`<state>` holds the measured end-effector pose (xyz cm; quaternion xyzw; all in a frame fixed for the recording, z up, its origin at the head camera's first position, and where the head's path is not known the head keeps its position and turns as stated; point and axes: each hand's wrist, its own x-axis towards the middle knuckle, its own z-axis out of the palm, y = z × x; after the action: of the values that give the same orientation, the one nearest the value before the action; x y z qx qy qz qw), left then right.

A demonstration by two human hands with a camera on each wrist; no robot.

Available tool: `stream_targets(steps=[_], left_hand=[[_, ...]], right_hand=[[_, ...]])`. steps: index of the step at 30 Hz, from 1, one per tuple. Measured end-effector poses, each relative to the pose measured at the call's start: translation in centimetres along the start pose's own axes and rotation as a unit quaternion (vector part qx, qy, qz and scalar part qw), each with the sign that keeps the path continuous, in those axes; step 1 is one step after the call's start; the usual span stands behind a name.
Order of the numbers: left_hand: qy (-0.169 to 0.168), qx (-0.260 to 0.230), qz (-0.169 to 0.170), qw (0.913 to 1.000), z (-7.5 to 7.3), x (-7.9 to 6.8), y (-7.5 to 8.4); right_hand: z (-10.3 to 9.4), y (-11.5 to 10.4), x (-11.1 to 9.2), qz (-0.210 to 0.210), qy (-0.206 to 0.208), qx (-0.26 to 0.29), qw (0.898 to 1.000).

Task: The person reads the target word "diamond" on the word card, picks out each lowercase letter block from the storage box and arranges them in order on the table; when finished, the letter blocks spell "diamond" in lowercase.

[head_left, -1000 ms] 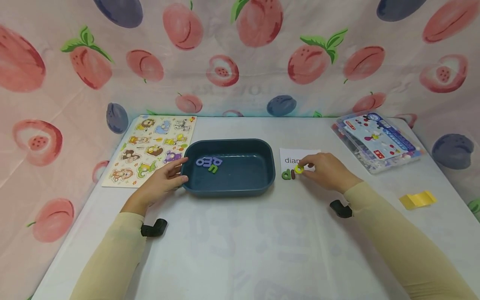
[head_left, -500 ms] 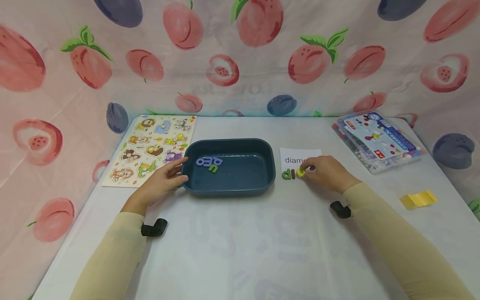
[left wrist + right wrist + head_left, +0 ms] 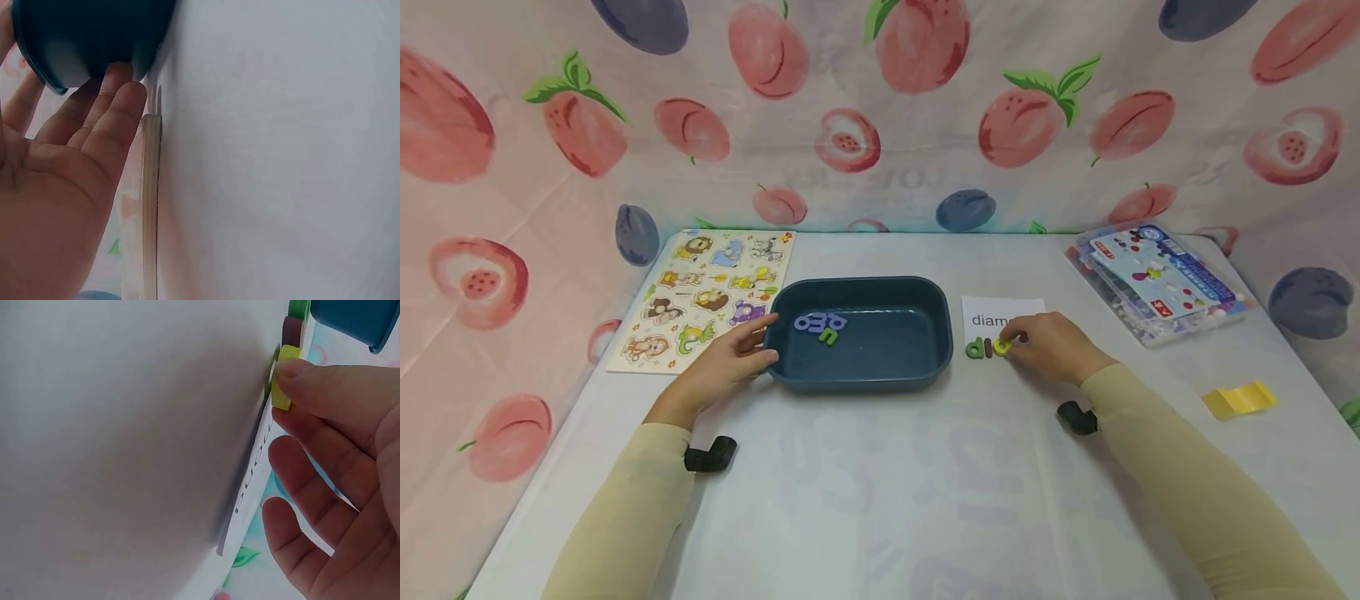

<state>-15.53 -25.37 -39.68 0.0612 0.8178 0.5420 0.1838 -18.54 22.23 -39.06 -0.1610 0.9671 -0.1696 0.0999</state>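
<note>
Yellow letter pinched at the card's near edge, tray under the other hand

The right hand pinches the yellow letter between thumb and forefinger, a tip hold that seems to suit so small a piece. The letter is just right of the brown letter, with the green d left of that; which letter it is, and whether it touches the table, I cannot tell. The row runs along the near edge of the card, probably so the print above can be read; "diam" shows, and the hand hides the rest.

The left hand lies against the left end of the tray, fingers spread and nearly straight on its outer wall, likely to steady it. Purple letters and a green n lie at the left inside the tray, well apart from the row.

Both forearms reach in from the near side and slant inward. The right wrist bends so the fingers point left, the other three curving loosely below the pinch; the left palm faces the tray
</note>
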Motion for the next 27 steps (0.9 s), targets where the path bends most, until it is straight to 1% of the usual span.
stream_targets(steps=[8,17,21,27], left_hand=[[0.002,0.005,0.001,1.0,-0.07,0.01,0.03],[-0.004,-0.004,0.01,0.9999,-0.01,-0.27,0.25],[-0.002,-0.006,0.009,0.9999,0.02,-0.3,0.28],[0.001,-0.011,0.003,0.9999,0.12,-0.34,0.41]], right_hand=[[0.18,0.28,0.04,-0.002,0.004,0.002,1.0],[0.08,-0.17,-0.18,0.012,-0.005,0.001,1.0],[0.02,-0.35,-0.26,0.016,-0.008,0.001,1.0],[-0.03,-0.6,-0.19,0.032,-0.021,0.002,0.999]])
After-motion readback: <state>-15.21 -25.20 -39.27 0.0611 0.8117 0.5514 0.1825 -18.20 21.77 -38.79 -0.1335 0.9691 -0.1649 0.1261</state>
